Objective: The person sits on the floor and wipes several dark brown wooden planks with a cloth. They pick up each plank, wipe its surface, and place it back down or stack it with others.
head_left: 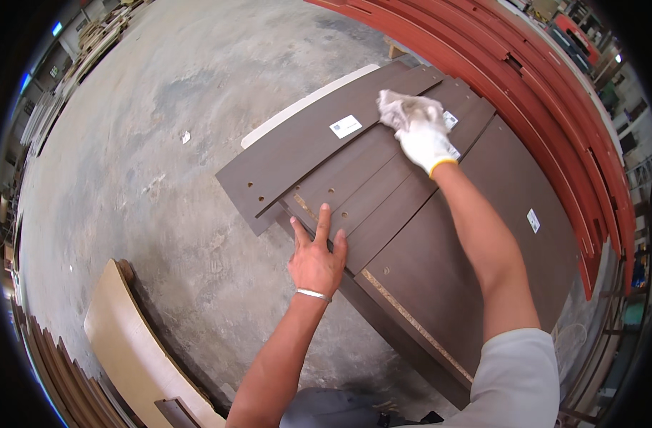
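Dark brown flat boards [383,192], stacked and fanned on the concrete floor, long edges running diagonally. Small drilled holes near the lower-left ends; raw chipboard core showing along cut edges. White labels stuck on several faces. Crumpled white cloth [404,110] pressed onto an upper board, near its far end.

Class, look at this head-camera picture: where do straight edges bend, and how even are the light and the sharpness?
Head view: fisheye distortion bows the long red-brown wooden strips near the rim; black corners frame the picture. Light is soft and even on the grey concrete floor, with faint shadows. The bare left hand and white-gloved right hand on the dark brown drilled panels look sharp.
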A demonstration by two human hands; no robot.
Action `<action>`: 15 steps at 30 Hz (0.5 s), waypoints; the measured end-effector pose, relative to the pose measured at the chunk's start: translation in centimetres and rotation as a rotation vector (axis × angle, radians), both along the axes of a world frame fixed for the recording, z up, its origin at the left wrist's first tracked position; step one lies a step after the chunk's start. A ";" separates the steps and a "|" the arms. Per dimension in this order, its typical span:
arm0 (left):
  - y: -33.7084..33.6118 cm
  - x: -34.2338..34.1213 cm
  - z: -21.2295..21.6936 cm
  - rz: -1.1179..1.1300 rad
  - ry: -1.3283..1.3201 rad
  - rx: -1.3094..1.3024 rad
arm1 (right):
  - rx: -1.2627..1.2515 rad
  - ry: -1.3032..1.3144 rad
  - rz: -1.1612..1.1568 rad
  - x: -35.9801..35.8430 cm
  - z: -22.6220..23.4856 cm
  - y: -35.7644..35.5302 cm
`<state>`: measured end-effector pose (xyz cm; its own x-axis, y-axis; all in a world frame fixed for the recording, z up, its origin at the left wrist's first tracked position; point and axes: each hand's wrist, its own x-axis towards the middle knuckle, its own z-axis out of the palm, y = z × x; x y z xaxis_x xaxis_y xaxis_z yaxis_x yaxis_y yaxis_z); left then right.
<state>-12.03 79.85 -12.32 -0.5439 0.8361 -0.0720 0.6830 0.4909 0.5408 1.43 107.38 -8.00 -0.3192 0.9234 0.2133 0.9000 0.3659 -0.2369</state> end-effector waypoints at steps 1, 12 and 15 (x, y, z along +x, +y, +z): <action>-0.1 0.3 -0.2 -0.012 -0.011 0.024 | 0.108 -0.068 0.012 0.9 -2.7 0.1; -0.3 0.3 -0.3 -0.004 0.044 0.050 | 0.147 -0.288 0.235 0.5 -1.9 -2.7; -0.6 0.0 0.3 -0.050 0.283 0.107 | 0.134 -0.349 0.182 -0.6 -2.2 -2.4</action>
<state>-12.04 79.29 -12.01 -0.4881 0.8568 0.1661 0.8356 0.4038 0.3724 0.79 105.02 -10.15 -0.5492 0.8165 0.1779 0.8356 0.5334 0.1313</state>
